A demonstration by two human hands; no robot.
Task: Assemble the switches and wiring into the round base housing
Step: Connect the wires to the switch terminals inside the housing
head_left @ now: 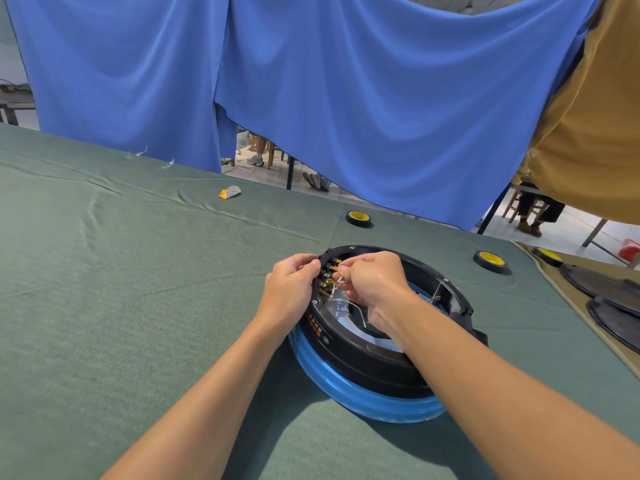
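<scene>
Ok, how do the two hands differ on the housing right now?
The left hand grips the rim of the round base housing from outside; the right hand reaches inside, pinching a thin wire by the brass terminals. Both work at the same stretch of wall, fingers curled.

You had no text that could be read outright. On the housing (pixel 363 368), a line of red print (pixel 313 323) ran along the black outer wall, on the side facing the near-left of the table (pixel 138 271); it was too blurred to make out. Just beside it sat a small round white mark (pixel 326 340), its inside unclear. Toward the far right edge, the left roll (pixel 358 218), middle roll (pixel 490 260) and right roll (pixel 549 256) each showed a yellow core label with dark print, too small for you to read.
</scene>
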